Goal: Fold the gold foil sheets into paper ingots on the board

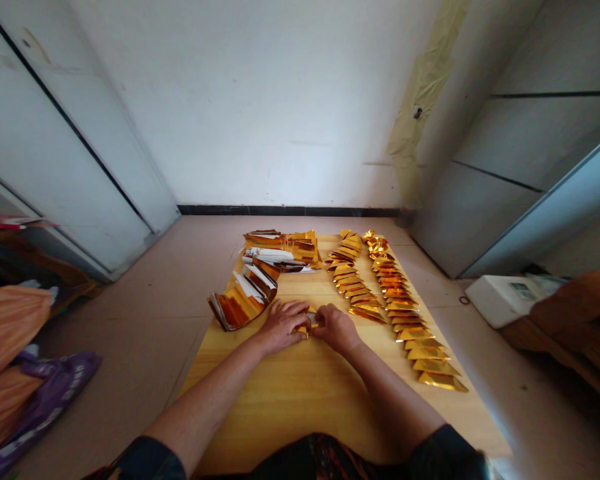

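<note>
A small sheet of gold foil paper, its pale side partly showing, lies on the wooden table between my two hands. My left hand rests over its left side, fingers bent and pressing on it. From the other side, my right hand grips the paper's edge with curled fingers. Much of the sheet is hidden under my fingers. Just beyond my left hand is a stack of flat gold foil sheets. Folded gold foil pieces lie in an overlapping row past my right hand.
A longer row of folded gold pieces runs along the table's right side. More foil stacks lie at the far left end. A purple bag is on the left, a white box on the right. A wall stands beyond.
</note>
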`<action>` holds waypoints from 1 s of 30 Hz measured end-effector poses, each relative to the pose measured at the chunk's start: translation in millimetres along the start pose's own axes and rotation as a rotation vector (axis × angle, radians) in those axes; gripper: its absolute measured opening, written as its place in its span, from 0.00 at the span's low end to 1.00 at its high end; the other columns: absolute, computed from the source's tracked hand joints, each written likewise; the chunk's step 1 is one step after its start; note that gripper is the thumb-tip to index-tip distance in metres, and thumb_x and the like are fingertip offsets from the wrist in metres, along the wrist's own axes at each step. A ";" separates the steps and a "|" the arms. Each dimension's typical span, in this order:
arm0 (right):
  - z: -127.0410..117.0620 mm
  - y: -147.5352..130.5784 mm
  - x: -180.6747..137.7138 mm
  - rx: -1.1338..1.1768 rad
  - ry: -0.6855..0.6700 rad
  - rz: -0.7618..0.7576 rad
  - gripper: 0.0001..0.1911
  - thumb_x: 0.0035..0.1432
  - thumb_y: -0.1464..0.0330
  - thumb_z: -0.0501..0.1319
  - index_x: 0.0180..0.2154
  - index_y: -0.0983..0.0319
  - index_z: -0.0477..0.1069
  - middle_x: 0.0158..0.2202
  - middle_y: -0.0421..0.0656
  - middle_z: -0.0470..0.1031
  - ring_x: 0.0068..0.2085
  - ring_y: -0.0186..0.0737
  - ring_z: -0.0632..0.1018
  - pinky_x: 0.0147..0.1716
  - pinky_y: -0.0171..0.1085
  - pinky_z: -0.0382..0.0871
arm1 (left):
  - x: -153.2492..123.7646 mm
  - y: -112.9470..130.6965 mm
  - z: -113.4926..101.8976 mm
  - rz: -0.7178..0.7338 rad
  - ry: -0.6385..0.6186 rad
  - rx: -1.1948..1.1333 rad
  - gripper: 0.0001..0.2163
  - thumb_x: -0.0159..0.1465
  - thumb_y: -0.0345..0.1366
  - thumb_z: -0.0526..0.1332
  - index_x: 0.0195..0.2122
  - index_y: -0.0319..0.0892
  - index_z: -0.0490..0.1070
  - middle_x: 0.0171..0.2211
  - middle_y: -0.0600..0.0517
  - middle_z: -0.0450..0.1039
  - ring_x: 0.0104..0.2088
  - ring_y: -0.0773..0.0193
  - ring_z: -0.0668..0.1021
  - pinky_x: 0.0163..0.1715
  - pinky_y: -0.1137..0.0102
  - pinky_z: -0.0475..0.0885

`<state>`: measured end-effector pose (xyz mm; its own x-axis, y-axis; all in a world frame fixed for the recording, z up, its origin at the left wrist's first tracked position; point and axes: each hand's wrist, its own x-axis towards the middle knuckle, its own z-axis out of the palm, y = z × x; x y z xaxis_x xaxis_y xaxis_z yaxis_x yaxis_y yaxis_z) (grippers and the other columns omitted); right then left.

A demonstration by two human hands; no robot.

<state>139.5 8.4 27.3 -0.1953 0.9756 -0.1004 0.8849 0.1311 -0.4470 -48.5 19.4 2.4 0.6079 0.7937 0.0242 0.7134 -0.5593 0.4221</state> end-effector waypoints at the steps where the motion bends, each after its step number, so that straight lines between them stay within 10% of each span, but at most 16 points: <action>1: -0.2 -2.6 -1.9 -0.024 -0.008 0.006 0.13 0.50 0.59 0.64 0.36 0.60 0.72 0.36 0.42 0.74 0.33 0.35 0.74 0.29 0.31 0.59 | -0.1 0.3 -0.4 -0.002 -0.002 0.002 0.09 0.59 0.41 0.61 0.41 0.53 0.72 0.62 0.55 0.59 0.61 0.52 0.60 0.59 0.49 0.48; 11: -1.9 0.0 0.1 -0.032 -0.013 0.068 0.09 0.51 0.69 0.62 0.37 0.62 0.71 0.37 0.43 0.73 0.36 0.35 0.74 0.30 0.30 0.59 | 0.0 -0.5 1.3 0.004 0.022 0.002 0.08 0.59 0.42 0.61 0.40 0.53 0.73 0.61 0.55 0.60 0.61 0.53 0.62 0.59 0.51 0.50; 30: 2.6 -14.9 -12.7 -0.151 0.016 0.085 0.20 0.49 0.56 0.64 0.40 0.60 0.67 0.40 0.43 0.71 0.36 0.39 0.77 0.29 0.32 0.62 | 0.3 0.5 -0.5 -0.007 0.009 -0.006 0.08 0.62 0.42 0.57 0.41 0.54 0.72 0.61 0.55 0.60 0.61 0.54 0.61 0.58 0.50 0.50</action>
<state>127.7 -6.4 32.9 -0.1109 0.9869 -0.1171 0.9516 0.0715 -0.2990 -48.2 19.6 3.1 0.5997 0.7996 0.0297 0.7154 -0.5524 0.4278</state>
